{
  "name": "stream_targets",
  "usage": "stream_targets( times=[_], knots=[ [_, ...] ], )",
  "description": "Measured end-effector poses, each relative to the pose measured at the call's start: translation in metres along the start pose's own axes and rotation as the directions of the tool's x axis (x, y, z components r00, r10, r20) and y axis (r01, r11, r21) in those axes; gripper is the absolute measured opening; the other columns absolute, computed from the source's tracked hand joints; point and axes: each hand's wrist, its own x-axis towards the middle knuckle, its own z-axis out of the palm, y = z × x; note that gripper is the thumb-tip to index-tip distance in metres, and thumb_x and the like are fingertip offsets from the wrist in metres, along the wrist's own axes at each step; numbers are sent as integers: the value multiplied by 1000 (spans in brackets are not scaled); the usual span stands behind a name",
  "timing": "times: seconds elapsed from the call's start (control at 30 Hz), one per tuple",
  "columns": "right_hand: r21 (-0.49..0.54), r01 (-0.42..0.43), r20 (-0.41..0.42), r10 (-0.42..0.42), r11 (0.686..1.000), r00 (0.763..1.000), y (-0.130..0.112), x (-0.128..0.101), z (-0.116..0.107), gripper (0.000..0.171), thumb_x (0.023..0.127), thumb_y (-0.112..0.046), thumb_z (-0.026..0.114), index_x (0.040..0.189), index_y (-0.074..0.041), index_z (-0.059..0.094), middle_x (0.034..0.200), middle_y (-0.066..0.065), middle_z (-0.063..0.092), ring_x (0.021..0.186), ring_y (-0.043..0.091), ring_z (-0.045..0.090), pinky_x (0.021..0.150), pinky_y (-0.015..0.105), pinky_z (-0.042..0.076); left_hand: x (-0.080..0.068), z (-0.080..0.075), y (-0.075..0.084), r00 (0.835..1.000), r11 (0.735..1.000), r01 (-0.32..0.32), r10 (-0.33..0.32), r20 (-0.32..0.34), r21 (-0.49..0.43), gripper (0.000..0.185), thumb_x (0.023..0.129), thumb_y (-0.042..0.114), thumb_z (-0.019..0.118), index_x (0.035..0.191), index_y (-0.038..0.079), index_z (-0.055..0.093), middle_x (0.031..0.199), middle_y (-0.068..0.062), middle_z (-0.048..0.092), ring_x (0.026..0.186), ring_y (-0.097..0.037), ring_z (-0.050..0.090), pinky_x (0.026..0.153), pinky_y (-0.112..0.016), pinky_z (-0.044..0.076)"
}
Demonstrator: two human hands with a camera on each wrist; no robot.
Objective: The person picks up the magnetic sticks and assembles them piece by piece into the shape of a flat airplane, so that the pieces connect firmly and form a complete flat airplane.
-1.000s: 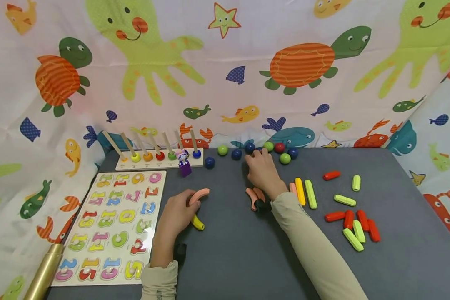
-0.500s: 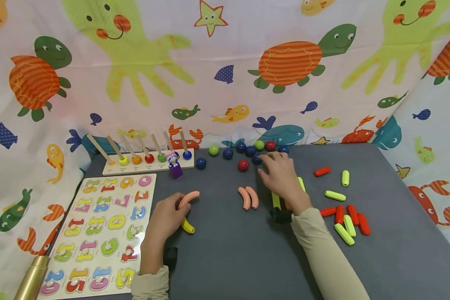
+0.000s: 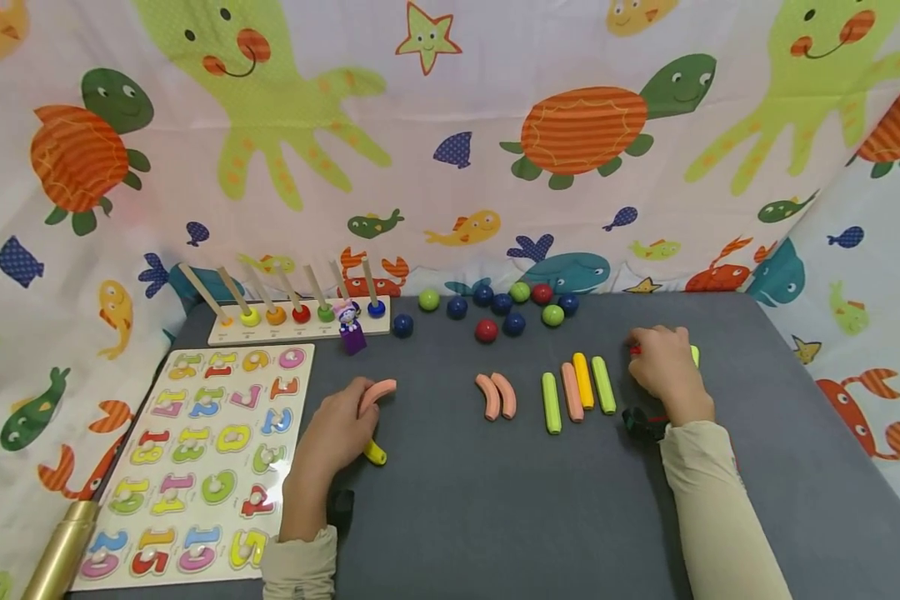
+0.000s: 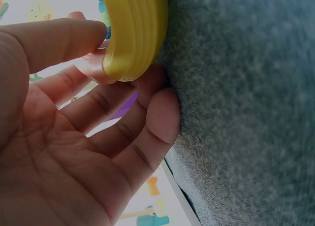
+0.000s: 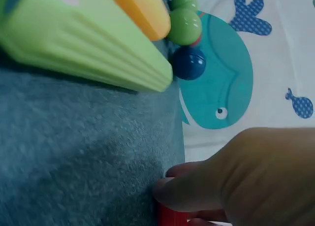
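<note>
- The left hand point(image 3: 337, 429), we see, sits just right of the flat white number board point(image 3: 257, 442), fingers bent, thumb and fingertips pinching a smooth pink curved stick point(image 3: 378, 392).
- Just off the number board's far right corner we find a little figure on a purple block point(image 3: 353, 340).
- Right of the number board, below the hand, we see a ridged yellow curved stick point(image 3: 375, 452); we cannot tell whether the fingers touch it.
- Well right of the number board, we see two more pink curved sticks point(image 3: 505, 396) side by side; beyond them lie glossy blue, red and green balls point(image 3: 513, 323).
- Farther right of the number board, we count four straight ridged sticks point(image 3: 552, 403) in a row: green, pink, yellow, green.
- Farthest right from the number board, we see the right hand point(image 3: 667, 371), fingers curled, thumb and fingertips pinching a mostly hidden red stick point(image 5: 171, 217).
</note>
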Motion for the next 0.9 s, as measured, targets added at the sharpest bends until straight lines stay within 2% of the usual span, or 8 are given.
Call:
stream_targets(
  times=[0.17, 0.3, 0.37, 0.43, 0.53, 0.6, 0.73, 0.9],
  knots=[
    [71, -14, -74, 20, 997, 997, -3, -6, -4, 14, 97, 2, 64, 102, 15, 67, 95, 32, 63, 91, 50, 56, 88, 63, 43, -2, 4, 0, 1000, 1000, -4, 4, 8, -22, 14, 106, 13, 64, 116, 3, 62, 79, -7, 55, 68, -22, 56, 62, -37, 44],
    [318, 16, -169, 40, 948, 985, -42, -16, -10, 24, 105, -11, 67, 116, 11, 69, 100, 26, 67, 88, 43, 61, 78, 50, 53, -3, 1, 0, 1000, 1000, -8, 8, 7, -13, 14, 106, 16, 66, 110, 4, 62, 77, -7, 54, 68, -22, 55, 62, -37, 45],
    [534, 75, -134, -4, 842, 991, -73, -18, -10, 27, 106, -13, 68, 124, 8, 70, 103, 23, 72, 87, 42, 66, 77, 45, 57, -2, 0, 0, 1000, 1000, -14, 14, 3, -5, 15, 106, 18, 67, 108, 4, 63, 77, -7, 53, 68, -22, 55, 63, -36, 45],
    [727, 87, -53, -71, 681, 996, -107, -20, -5, 29, 107, -13, 68, 128, 7, 70, 103, 21, 75, 87, 43, 71, 77, 39, 60, -2, -2, -2, 1000, 1000, -23, 23, -3, 3, 17, 106, 20, 69, 107, 4, 64, 77, -7, 53, 69, -22, 55, 64, -37, 45],
    [894, -6, 95, -177, 447, 980, -154, -23, 13, 28, 105, -8, 69, 128, 8, 69, 101, 21, 78, 89, 44, 73, 77, 36, 60, -1, -1, -4, 999, 999, -49, 49, -11, 10, 18, 105, 21, 71, 108, 4, 66, 77, -6, 53, 70, -21, 54, 65, -37, 45],
    [919, -56, 150, -215, 391, 965, -178, -26, 27, 27, 104, -7, 70, 126, 8, 70, 101, 20, 78, 87, 40, 74, 73, 29, 58, 0, 1, -4, 997, 997, -75, 75, -9, 8, 19, 104, 21, 72, 109, 3, 68, 77, -5, 53, 70, -21, 55, 66, -37, 45],
    [917, -90, 182, -204, 389, 962, -212, -32, 46, 21, 102, -3, 71, 121, 5, 71, 99, 17, 78, 87, 37, 74, 70, 24, 53, 2, 5, -3, 994, 994, -107, 107, 3, -7, 20, 103, 21, 74, 112, 4, 70, 77, -4, 54, 69, -20, 55, 66, -37, 45],
    [892, -95, 174, -142, 442, 975, -234, -38, 57, 14, 99, 0, 73, 112, 1, 74, 92, 10, 77, 86, 37, 75, 64, 24, 48, 3, 6, -2, 993, 993, -113, 114, 20, -14, 17, 103, 21, 74, 108, 6, 72, 76, -3, 55, 68, -19, 54, 65, -36, 44]
  ],
)
